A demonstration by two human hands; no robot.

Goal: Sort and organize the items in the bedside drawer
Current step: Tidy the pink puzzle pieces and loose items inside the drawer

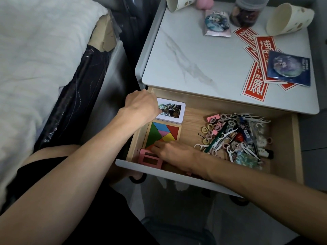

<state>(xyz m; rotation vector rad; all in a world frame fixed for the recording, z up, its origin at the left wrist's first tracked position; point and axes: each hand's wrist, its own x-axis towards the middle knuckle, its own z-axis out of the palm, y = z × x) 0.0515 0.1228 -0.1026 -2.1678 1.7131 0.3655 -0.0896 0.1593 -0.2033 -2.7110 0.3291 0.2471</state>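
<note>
The wooden bedside drawer [194,103] stands pulled out. In its back left corner lies a white stack of picture cards [174,110], and my left hand [141,106] rests on its left edge with fingers hidden beneath the knuckles. In front of the cards sits a wooden tangram puzzle [163,133] with coloured pieces. My right hand [174,154] lies flat with fingers straight on the puzzle's front edge, beside a pink frame piece [150,159]. A jumbled pile of hair ties, floss picks and small items [235,138] fills the right half.
On the nightstand top [194,55] lie red paper slips [260,68], a blue packet [289,68], a round badge [215,22], a jar [246,13] and two tipped paper cups [290,18]. The bed [35,68] is at the left.
</note>
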